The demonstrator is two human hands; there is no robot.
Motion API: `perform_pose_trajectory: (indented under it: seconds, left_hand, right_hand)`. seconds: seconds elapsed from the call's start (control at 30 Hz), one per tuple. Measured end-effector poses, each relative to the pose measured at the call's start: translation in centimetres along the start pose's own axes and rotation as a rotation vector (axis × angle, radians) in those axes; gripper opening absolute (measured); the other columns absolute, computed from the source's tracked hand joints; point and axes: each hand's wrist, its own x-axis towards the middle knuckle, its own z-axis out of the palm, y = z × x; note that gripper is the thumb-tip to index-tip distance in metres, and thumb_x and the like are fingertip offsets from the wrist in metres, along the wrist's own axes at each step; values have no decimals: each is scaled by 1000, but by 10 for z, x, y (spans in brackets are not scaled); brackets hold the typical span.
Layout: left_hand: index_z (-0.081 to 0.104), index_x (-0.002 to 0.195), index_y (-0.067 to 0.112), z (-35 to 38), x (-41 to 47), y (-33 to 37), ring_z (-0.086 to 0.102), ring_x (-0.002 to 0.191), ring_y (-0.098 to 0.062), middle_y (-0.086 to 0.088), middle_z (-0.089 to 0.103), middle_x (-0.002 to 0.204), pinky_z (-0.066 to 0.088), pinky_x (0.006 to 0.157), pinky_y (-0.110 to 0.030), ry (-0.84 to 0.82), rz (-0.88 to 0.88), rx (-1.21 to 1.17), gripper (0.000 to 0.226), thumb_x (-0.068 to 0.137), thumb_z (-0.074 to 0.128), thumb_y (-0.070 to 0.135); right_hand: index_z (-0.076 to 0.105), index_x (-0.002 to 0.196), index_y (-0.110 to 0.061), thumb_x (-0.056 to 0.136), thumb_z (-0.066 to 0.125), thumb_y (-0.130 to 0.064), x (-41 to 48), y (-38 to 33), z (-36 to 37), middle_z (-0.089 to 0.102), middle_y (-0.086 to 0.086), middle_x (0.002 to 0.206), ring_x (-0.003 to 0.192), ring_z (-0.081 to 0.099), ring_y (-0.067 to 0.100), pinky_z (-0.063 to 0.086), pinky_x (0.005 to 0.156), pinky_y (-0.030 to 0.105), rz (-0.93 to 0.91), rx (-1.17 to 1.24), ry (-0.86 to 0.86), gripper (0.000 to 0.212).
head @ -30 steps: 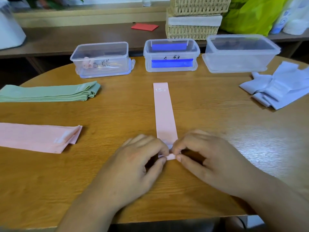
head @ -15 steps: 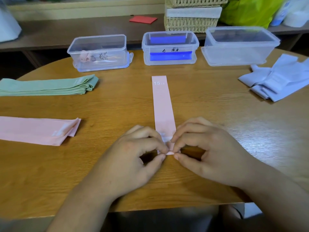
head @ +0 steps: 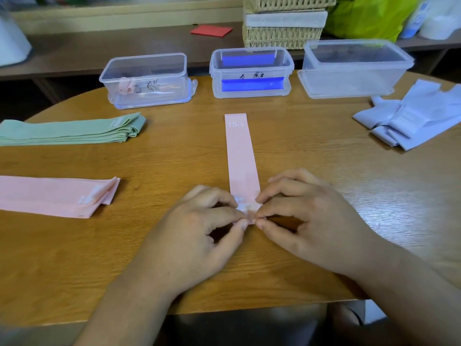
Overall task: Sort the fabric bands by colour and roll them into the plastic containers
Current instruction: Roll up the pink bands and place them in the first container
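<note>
A pink fabric band (head: 240,156) marked "15 LB" lies straight down the middle of the wooden table (head: 311,151). Its near end is curled into a small roll. My left hand (head: 197,236) and my right hand (head: 311,221) pinch that rolled end from either side with thumbs and forefingers. Three clear plastic containers stand at the back: the left one (head: 147,81) holds a small pink roll, the middle one (head: 250,72) has blue clips, the right one (head: 354,68) is larger. A pink pile (head: 55,196), a green pile (head: 72,129) and a lavender pile (head: 414,118) lie around.
Behind the table runs a low shelf with stacked wicker baskets (head: 284,23), a red card (head: 211,30), a yellow-green bag (head: 366,16) and a white object (head: 12,43) at the far left. The table's near edge (head: 224,308) is just below my wrists.
The roll at the band's near end has grown slightly and my fingers have shifted a little farther up the band. The flat part of the band looks shorter.
</note>
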Motion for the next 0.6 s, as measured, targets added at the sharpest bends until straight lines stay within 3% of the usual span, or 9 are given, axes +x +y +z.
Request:
perform_pose_trajectory:
  seconds: [0.13, 0.3, 0.47, 0.6]
  left_hand:
    - [82, 112, 39, 0, 0, 1, 56, 118, -6, 19, 66, 121, 52, 94, -32, -3, -4, 48, 27, 102, 59, 48]
    - [82, 112, 38, -1, -1, 1, 56, 119, -7, 16, 67, 125, 53, 94, -34, -8, 2, 68, 26, 102, 59, 45]
    - [80, 118, 35, -1, -1, 3, 55, 122, -6, 16, 66, 129, 50, 98, -30, -19, 2, 91, 29, 104, 56, 41]
    - [70, 132, 28, -2, 1, 3, 55, 122, -4, 21, 64, 127, 44, 101, -21, 9, -33, 17, 33, 103, 53, 24]
  right_hand:
    - [81, 112, -37, 100, 68, -43, 0, -2, -1, 68, -21, 119, 124, 56, 9, 52, 95, 39, -27, -42, 26, 19]
    - [81, 108, -35, 98, 72, -36, -1, -6, 2, 68, -23, 111, 104, 60, 9, 49, 87, 39, -115, -25, 6, 13]
    - [80, 111, -38, 97, 72, -37, 0, -5, 3, 68, -25, 111, 107, 58, 6, 48, 91, 40, -72, -23, 9, 16]
    - [80, 113, -36, 96, 68, -27, -1, -5, 3, 68, -23, 112, 111, 58, 8, 49, 91, 41, -56, -30, 6, 23]
